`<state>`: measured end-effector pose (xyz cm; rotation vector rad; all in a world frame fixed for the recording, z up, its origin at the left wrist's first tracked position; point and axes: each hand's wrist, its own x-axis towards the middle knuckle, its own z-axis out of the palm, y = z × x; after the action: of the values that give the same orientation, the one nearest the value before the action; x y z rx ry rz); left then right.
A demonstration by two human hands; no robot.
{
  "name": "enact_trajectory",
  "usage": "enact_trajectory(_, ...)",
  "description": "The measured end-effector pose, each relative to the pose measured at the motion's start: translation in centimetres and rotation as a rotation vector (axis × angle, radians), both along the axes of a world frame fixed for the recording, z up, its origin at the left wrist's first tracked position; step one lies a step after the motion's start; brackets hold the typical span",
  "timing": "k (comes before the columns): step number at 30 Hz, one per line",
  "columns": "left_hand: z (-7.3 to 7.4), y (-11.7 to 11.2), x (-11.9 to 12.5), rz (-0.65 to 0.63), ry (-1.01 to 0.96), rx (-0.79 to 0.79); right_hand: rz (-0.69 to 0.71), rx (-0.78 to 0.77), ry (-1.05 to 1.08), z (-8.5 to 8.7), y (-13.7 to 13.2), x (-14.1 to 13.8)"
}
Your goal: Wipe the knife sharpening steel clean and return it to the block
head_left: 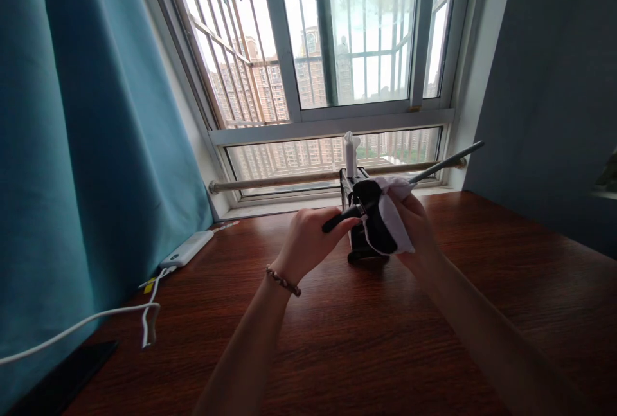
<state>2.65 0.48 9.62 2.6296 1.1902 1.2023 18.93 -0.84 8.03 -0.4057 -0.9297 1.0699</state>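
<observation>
Above the table, my left hand [315, 236] is closed around a short black handle [342, 217] with a shiny metal part at its tip. That tip meets the edge of a black, rounded piece [378, 220] with a white cord-like rim. My right hand [417, 220] grips this piece together with a white cloth [398, 226], which wraps its right side. A thin grey rod [450, 160] sticks out up and to the right from behind the cloth. Just behind stands a black holder [369, 254], partly hidden, with a white object [350, 153] upright at its top.
The brown wooden table [308, 352] runs up to a barred window [357, 36]. A white power bank [187, 249] with a white cable [87, 324] lies at left, beside a blue curtain [110, 114]. A black flat object [72, 380] is at the lower left.
</observation>
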Motion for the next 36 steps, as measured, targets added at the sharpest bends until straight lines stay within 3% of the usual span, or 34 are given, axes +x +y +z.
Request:
enact_trajectory(5, 0.5, -0.5, 0.2, -0.141, -0.111, -0.248, 0.043, 0.101, -0.129, -0.3, 0.3, 0.4)
enact_trajectory(7, 0.7, -0.6, -0.1, -0.133, -0.083, -0.26, 0.04, 0.163, -0.207, -0.6, 0.6, 0.7)
enact_trajectory(10, 1.1, -1.0, -0.7, -0.054, 0.021, -0.108, 0.014, 0.213, -0.266, -1.2, 1.1, 0.8)
enact_trajectory(14, 1.1, -1.7, -0.9, 0.119, 0.177, 0.179, -0.068, 0.079, -0.238, -1.6, 1.4, 0.4)
enact_trajectory(17, 0.9, -2.1, -0.7, 0.263, 0.287, 0.362, -0.041, 0.032, -0.228, -1.8, 1.5, 0.2)
enact_trajectory(21, 0.7, -2.0, -0.5, 0.315, 0.338, 0.411, 0.028, 0.063, -0.234, -2.2, 1.8, 0.3)
enact_trajectory(27, 1.0, -1.6, -0.5, 0.167, 0.12, 0.104, -0.106, 0.035, -0.312, -2.2, 2.0, 0.7)
enact_trajectory(29, 1.3, -1.7, -0.7, 0.078, 0.022, -0.101, -0.129, 0.049, -0.36, -2.1, 2.0, 0.8)
enact_trajectory(33, 2.2, -1.9, -1.6, -0.163, -0.165, -0.687, -0.132, 0.176, -0.471, -1.7, 1.6, 0.8)
enact_trajectory(36, 2.6, -1.7, -2.4, -0.283, -0.21, -0.874, -0.128, 0.301, -0.513, -1.4, 1.0, 0.6)
